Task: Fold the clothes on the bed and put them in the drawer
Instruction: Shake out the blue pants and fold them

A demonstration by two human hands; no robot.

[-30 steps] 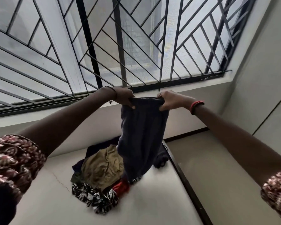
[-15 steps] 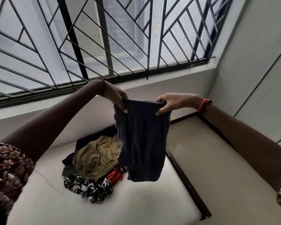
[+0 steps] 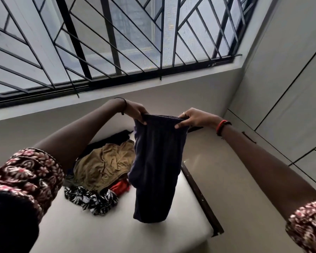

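"Holding up the dark blue soft cloth garment (image 3: 157, 170), see? The left hand (image 3: 135, 114) pinches one top corner, fingers curled on it. The right hand (image 3: 193, 118) pinches the other corner the same way."

"Where does it hang?"

"In the air over the smooth white bed mattress (image 3: 117, 232), just beside the pile. It hangs long and floppy with a rounded bottom. I cannot tell what kind of garment it is."

"What could go wrong?"

"Only the fingertips hold it. If one pinch slips, that corner could drop and the cloth could land all bunched up. It is also near the dark wooden bed frame (image 3: 201, 198), so it might slide off that side. And if it comes down on the pile, it could get mixed in again."

"What is in the pile?"

"A crumpled tan brown garment (image 3: 106, 165) on top, thick and wrinkly. A black cloth with white flowers (image 3: 91, 199) in front, all scrunched. A small red cloth (image 3: 119, 186) peeks out between them."

"And the drawer?"

"I see tall pale cupboard panels (image 3: 290, 106) on the right, but no drawer for sure."
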